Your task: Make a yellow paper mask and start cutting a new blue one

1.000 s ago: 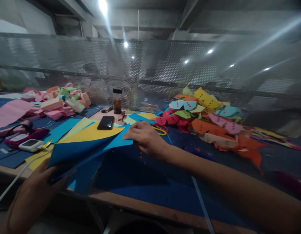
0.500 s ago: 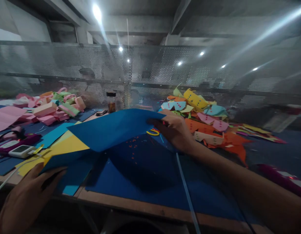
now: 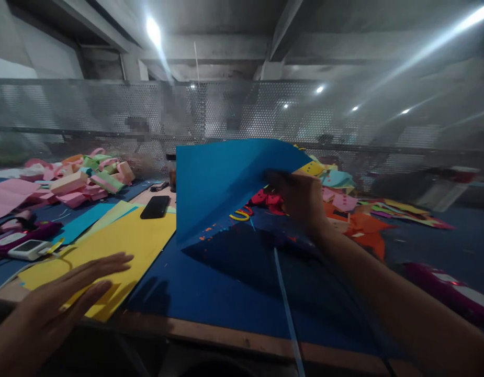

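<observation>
A blue sheet of paper (image 3: 226,183) hangs curved above the dark blue mat (image 3: 210,288), its far edge raised. My right hand (image 3: 300,199) pinches the sheet at its right side; the fingertips are in shadow. Over the yellow paper (image 3: 143,235) on the left, my left hand (image 3: 77,293) is open with its fingers stretched out. That yellow paper lies on top of other coloured sheets, including a light blue one (image 3: 87,222). Scissors with yellow and red handle loops (image 3: 240,214) rest on the mat below the blue sheet, their blades hidden.
Pink and green paper pieces (image 3: 72,183) are heaped at the far left. Behind my right hand lie orange cutouts (image 3: 363,228). A black phone (image 3: 155,207), a jar (image 3: 171,173), a white device with a cable (image 3: 30,250) and a purple device (image 3: 441,285) are also on the table.
The blue sheet has moved up and right off the yellow paper, uncovering the phone. My left hand has come away from its lower edge. Pink-red pieces now show by my right hand.
</observation>
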Demonstrator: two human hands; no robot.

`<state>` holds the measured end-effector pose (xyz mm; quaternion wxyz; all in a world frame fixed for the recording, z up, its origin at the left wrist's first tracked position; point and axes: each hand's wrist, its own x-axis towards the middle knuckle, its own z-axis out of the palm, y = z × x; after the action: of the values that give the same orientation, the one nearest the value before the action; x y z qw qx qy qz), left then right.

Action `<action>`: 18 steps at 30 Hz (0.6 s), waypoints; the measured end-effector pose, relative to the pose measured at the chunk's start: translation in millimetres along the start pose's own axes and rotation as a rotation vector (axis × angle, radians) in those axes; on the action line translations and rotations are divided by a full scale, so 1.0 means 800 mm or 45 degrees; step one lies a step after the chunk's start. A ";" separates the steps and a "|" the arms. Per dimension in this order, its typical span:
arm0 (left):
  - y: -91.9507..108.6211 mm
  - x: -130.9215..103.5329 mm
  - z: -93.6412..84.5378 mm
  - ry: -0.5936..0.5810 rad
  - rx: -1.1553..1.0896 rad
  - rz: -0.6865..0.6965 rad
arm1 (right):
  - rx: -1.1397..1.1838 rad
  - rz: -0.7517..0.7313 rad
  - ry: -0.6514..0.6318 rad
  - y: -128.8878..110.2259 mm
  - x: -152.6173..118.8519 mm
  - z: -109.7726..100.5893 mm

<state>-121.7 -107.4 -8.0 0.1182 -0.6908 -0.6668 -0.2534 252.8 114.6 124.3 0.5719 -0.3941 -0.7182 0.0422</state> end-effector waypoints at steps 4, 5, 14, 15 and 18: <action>0.008 0.069 0.034 -0.312 -0.055 0.130 | 0.016 0.077 0.063 0.002 -0.001 -0.009; 0.006 0.081 0.043 -0.400 -0.027 0.193 | 0.025 0.073 0.067 0.003 -0.003 -0.011; -0.023 0.092 0.074 -0.512 0.119 0.285 | 0.045 0.113 0.032 0.024 -0.010 -0.013; -0.022 0.093 0.075 -0.518 0.127 0.265 | 0.041 0.109 0.027 0.025 -0.010 -0.012; -0.015 0.098 0.074 -0.576 0.153 0.158 | 0.047 0.099 -0.005 0.028 -0.010 -0.011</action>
<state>-123.1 -8.8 -20.3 0.0221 -0.7613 -0.6465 -0.0442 272.5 121.6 109.2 0.5757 -0.4110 -0.7025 0.0785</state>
